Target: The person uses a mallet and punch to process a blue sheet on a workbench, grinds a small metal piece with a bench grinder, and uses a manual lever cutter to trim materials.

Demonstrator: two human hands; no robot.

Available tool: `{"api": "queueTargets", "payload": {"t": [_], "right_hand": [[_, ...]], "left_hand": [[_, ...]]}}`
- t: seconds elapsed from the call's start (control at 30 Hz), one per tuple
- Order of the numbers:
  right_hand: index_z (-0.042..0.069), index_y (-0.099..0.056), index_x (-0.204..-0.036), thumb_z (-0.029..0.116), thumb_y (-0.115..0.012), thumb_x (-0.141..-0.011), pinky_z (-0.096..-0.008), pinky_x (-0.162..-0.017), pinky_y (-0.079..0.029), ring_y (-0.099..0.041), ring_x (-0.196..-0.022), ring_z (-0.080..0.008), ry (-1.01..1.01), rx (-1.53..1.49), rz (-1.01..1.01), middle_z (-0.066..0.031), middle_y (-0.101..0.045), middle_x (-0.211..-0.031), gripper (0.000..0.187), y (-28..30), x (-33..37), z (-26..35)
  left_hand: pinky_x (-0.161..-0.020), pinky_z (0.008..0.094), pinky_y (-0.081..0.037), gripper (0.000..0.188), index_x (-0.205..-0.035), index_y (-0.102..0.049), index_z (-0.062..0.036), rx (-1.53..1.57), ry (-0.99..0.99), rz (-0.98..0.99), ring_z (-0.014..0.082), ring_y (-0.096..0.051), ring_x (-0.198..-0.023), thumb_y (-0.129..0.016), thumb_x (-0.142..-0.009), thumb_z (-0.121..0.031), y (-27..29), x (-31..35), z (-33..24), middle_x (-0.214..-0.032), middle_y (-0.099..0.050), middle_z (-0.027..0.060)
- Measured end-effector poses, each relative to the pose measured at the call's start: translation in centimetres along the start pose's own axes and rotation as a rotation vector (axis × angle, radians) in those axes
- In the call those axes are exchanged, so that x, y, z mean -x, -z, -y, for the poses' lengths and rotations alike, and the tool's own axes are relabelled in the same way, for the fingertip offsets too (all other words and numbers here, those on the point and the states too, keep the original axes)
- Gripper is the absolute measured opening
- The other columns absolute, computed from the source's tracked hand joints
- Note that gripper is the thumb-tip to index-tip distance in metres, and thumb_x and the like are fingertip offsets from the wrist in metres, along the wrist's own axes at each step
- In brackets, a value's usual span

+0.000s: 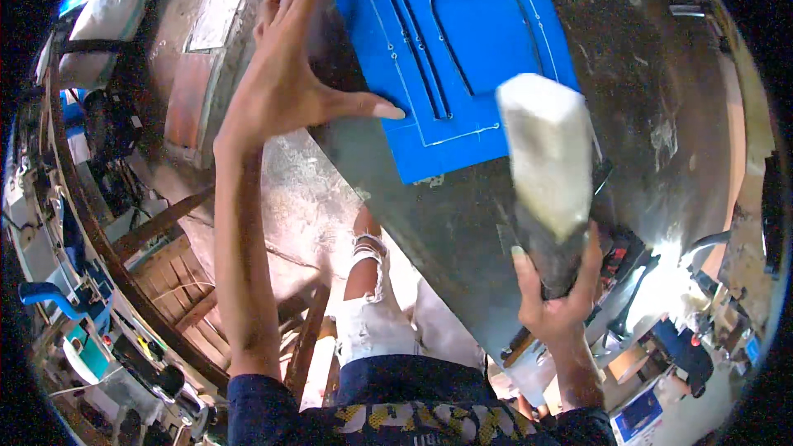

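A blue flat sheet [479,116] lies on the dark table, marked with thin white lines and small dots. Two long narrow dark slots and a larger dark many-sided outline show on its face. My left hand [289,74] is open at the sheet's left edge, thumb stretched over the corner area and fingers reaching up. In my right hand [557,306] is a thick tool with a pale cream block-like head [545,140] and a dark lower end, blurred by motion; its exact kind I cannot tell. The head hangs over the sheet's lower right corner and hides it.
The dark tabletop [652,99] stretches to the right, its edge running diagonally before my legs. A wooden slatted stool or frame [178,281] stands at lower left. A bright lamp [669,272] glows at right beside cluttered tools. A white sack [116,0] stands far left.
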State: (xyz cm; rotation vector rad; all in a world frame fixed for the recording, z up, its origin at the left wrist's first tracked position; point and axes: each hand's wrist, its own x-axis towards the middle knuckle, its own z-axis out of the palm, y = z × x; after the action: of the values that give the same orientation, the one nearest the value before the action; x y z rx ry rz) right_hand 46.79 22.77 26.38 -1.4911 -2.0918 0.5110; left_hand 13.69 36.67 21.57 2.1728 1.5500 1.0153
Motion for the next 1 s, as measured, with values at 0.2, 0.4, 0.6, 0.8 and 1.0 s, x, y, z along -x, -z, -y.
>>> {"api": "queueTargets", "payload": {"t": [0.2, 0.4, 0.6, 0.8, 1.0], "right_hand": [[-0.007, -0.049, -0.132, 0.004, -0.072, -0.082, -0.0375, -0.083, -0.052, -0.066, -0.096, -0.0308, -0.092, -0.081, 0.328, -0.0213, -0.064, -0.115, 0.056, 0.4, -4.1, 2.4], [-0.005, -0.055, -0.120, 0.007, -0.069, -0.086, -0.0331, -0.086, -0.048, -0.061, -0.098, -0.0190, -0.520, -0.245, 0.031, -0.0135, -0.065, -0.109, 0.039, 2.0, 0.8, 2.1], [-0.005, -0.048, -0.127, 0.012, -0.068, -0.088, -0.0343, -0.088, -0.047, -0.061, -0.096, -0.0230, -0.597, -0.304, 0.063, -0.0145, -0.063, -0.109, 0.047, 0.6, 3.8, 3.7], [-0.012, -0.035, -0.136, 0.018, -0.074, -0.084, -0.0426, -0.092, -0.049, -0.062, -0.107, -0.0401, -0.560, -0.206, 0.081, -0.0302, -0.058, -0.118, 0.072, -1.2, 6.3, 4.2], [-0.015, -0.033, -0.136, 0.015, -0.073, -0.084, -0.0462, -0.097, -0.046, -0.058, -0.112, -0.0428, -0.388, 0.055, 0.036, -0.0324, -0.054, -0.120, 0.072, -2.4, 6.3, 5.9]], "left_hand": [[-0.116, 0.0571, -0.009, 0.162, -0.152, 0.004, 0.0048, -0.151, 0.061, 0.335, 0.0426, -0.013, -0.146, -0.094, -0.040, -0.059, 1.5, 0.0, 1.9, -0.157, -0.014, 0.0275], [-0.112, 0.0591, -0.020, 0.162, -0.153, -0.009, -0.0005, -0.245, 0.362, 0.028, 0.0478, -0.028, -0.135, -0.093, -0.029, -0.062, -1.1, 5.1, -4.7, -0.145, -0.029, 0.0320], [-0.110, 0.0617, -0.017, 0.150, -0.152, 0.005, 0.0057, -0.449, 0.868, -0.137, 0.0550, -0.022, -0.134, -0.087, -0.055, -0.063, -5.4, 13.5, -15.3, -0.139, -0.022, 0.0471], [-0.100, 0.0402, -0.034, 0.091, -0.148, -0.031, 0.0024, 0.171, 0.900, -0.261, 0.0257, -0.046, -0.123, -0.083, -0.076, -0.020, -3.8, 15.9, -15.6, -0.130, -0.049, 0.0205], [-0.098, 0.0371, -0.045, 0.072, -0.138, -0.043, 0.0007, 0.610, 0.975, -0.065, 0.0221, -0.057, -0.113, -0.081, -0.078, -0.008, -0.9, 13.8, -12.0, -0.123, -0.058, 0.0144]]}}
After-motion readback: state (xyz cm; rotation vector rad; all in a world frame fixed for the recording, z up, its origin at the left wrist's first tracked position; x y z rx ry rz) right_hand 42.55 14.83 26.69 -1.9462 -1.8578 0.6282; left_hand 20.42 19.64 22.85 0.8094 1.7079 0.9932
